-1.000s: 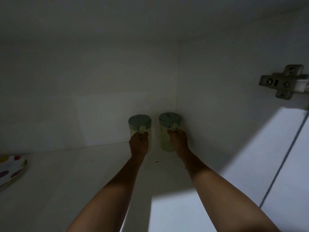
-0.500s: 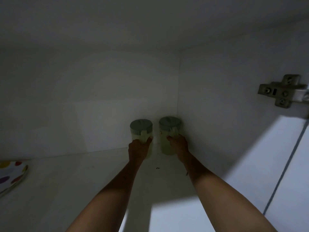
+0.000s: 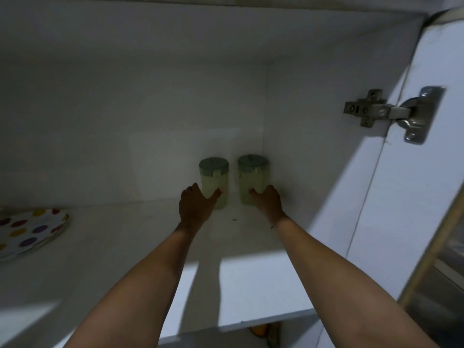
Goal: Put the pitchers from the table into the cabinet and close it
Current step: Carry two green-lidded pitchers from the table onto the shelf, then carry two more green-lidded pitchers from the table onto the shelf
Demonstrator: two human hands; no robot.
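Two pale green pitchers with darker green lids stand upright side by side on the cabinet shelf (image 3: 125, 247), in its back right corner. The left pitcher (image 3: 213, 179) has my left hand (image 3: 195, 209) just in front of it, fingers spread and the thumb tip touching its lower wall. The right pitcher (image 3: 251, 174) stands against the side wall. My right hand (image 3: 270, 203) lies at its base, also spread, with the thumb against it. Neither hand wraps a handle.
A white plate with coloured dots (image 3: 30, 232) lies on the shelf at the far left. The cabinet door (image 3: 406, 197) stands swung out on the right, held by a metal hinge (image 3: 391, 114). A lower shelf shows beneath the front edge.
Both hands have let go of the handles and slid down and back to the pitchers' bases, fingers spreading. The view has pulled back, so the door and hinge show more.
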